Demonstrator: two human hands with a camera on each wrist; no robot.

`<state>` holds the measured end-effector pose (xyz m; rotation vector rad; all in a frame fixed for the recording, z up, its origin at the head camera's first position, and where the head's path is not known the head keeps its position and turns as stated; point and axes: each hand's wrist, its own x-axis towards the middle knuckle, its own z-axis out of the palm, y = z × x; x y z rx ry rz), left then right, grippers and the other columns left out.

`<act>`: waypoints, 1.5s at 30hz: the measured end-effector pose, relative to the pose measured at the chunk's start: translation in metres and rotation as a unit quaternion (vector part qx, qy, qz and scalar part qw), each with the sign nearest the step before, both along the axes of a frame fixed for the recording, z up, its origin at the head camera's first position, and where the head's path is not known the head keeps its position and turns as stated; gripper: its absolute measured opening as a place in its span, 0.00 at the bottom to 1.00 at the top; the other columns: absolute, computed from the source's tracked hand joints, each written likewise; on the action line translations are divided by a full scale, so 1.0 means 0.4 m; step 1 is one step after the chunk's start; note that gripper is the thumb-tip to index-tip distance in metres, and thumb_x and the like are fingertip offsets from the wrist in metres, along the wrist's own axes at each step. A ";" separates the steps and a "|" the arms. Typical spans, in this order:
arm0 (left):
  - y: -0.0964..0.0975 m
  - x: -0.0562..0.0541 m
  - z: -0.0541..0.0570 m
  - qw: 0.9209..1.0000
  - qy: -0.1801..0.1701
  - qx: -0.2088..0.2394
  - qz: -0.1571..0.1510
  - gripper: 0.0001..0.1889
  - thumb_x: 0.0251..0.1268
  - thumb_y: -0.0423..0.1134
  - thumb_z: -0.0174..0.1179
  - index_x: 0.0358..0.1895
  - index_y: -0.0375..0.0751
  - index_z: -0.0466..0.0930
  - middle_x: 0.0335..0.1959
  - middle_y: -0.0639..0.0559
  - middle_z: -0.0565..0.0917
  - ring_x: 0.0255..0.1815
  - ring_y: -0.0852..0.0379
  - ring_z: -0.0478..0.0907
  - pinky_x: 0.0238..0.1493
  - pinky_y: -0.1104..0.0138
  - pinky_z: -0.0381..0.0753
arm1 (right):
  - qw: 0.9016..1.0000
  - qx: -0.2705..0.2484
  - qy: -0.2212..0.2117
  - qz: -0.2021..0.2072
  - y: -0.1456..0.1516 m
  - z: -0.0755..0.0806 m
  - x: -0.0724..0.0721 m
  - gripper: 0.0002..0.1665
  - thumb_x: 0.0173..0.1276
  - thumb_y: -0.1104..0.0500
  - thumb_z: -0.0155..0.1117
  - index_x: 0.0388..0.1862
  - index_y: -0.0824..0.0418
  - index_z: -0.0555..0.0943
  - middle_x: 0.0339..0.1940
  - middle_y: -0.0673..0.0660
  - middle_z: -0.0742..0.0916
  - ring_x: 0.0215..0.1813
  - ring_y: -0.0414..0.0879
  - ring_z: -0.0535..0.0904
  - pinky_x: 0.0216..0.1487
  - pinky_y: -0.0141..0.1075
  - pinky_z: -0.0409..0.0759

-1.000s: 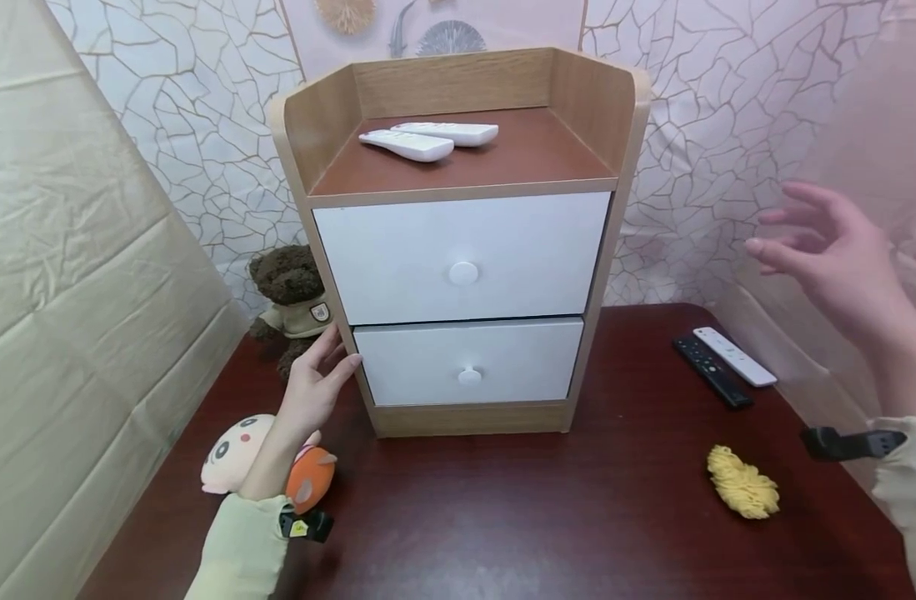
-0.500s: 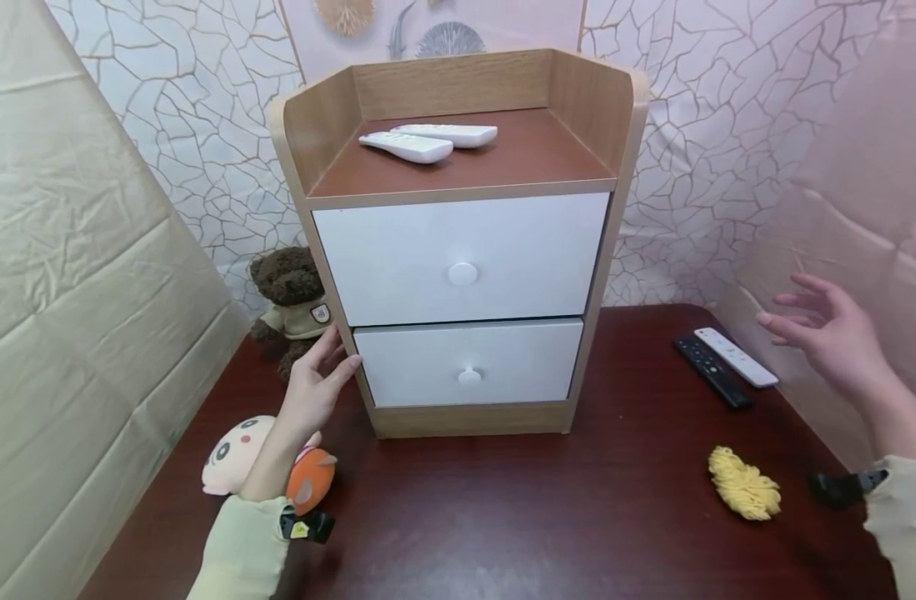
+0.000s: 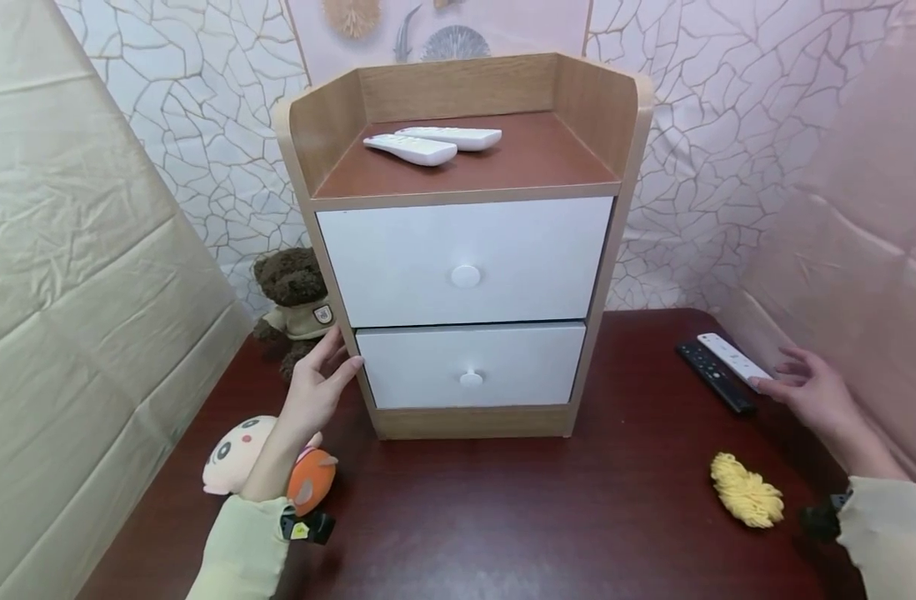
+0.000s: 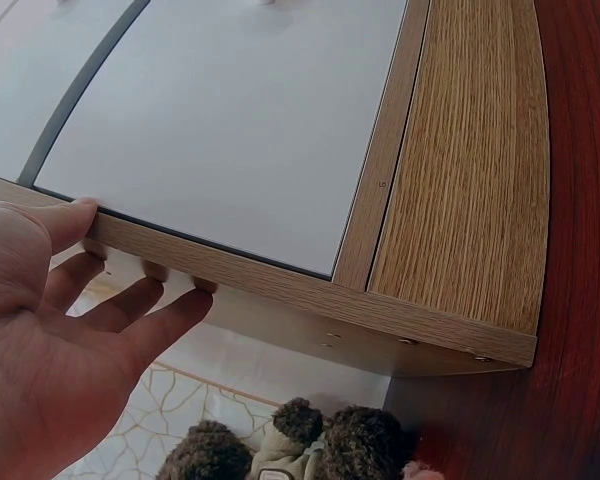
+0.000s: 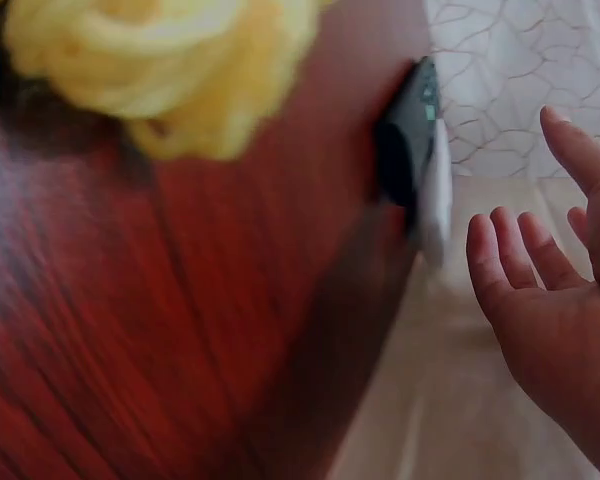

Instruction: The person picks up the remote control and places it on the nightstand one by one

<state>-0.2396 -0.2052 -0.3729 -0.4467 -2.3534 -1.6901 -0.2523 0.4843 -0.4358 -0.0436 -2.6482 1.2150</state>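
Observation:
A small two-drawer cabinet (image 3: 473, 422) of light wood with white drawer fronts stands upright, both drawers closed. My left hand (image 3: 318, 385) holds its left front edge, thumb (image 4: 72, 222) on the front and fingers against the side panel. On the right, my right hand (image 3: 821, 400) hovers by the near end of a white remote control (image 3: 731, 354), fingers spread and relaxed. In the right wrist view a gap separates the hand (image 5: 560, 310) from the remotes. A black remote control (image 3: 714, 377) lies alongside the white one on the dark red table.
Two white remotes (image 3: 420, 150) rest on the cabinet's top. A yellow yarn bundle (image 3: 746, 492) lies at the right. A brown teddy bear (image 3: 291, 279) sits left of the cabinet, and a plush doll (image 3: 236, 450) lies under my left forearm. Cloth walls flank the table.
My right hand has come down from raised in the air at the right to beside the white remote. The left hand keeps its hold on the cabinet edge.

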 end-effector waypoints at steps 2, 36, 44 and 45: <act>-0.001 0.003 -0.002 1.000 -0.005 -0.001 0.001 0.37 0.79 0.36 0.58 0.82 0.35 0.50 0.80 0.39 0.59 0.77 0.40 0.61 0.66 0.63 0.72 | 1.000 -0.002 -0.002 0.004 0.002 -0.019 -0.004 0.54 0.72 0.53 0.71 0.79 0.78 0.50 0.65 0.87 0.69 0.41 0.14 0.64 0.34 0.18 0.75; -0.001 -0.004 0.001 1.000 0.007 0.008 -0.005 0.36 0.78 0.35 0.59 0.82 0.39 0.52 0.80 0.43 0.61 0.76 0.41 0.63 0.67 0.56 0.72 | 0.995 0.098 -0.005 0.007 -0.003 -0.106 -0.013 0.39 0.67 0.51 0.76 0.60 0.82 0.74 0.50 0.80 0.83 0.34 0.16 0.68 0.31 0.20 0.70; -0.002 -0.005 -0.001 1.000 0.004 0.006 -0.001 0.36 0.78 0.35 0.59 0.82 0.37 0.52 0.80 0.42 0.61 0.76 0.41 0.64 0.67 0.56 0.72 | 0.992 0.127 -0.018 0.001 -0.005 -0.110 -0.011 0.42 0.65 0.48 0.77 0.61 0.82 0.75 0.48 0.78 0.85 0.36 0.23 0.71 0.31 0.24 0.70; -0.002 -0.004 -0.001 1.000 0.003 0.006 -0.002 0.36 0.78 0.36 0.59 0.82 0.37 0.52 0.80 0.42 0.61 0.76 0.41 0.63 0.67 0.57 0.72 | 0.991 0.130 -0.020 0.001 -0.006 -0.109 -0.010 0.43 0.65 0.48 0.77 0.61 0.82 0.75 0.48 0.78 0.85 0.37 0.26 0.73 0.31 0.24 0.70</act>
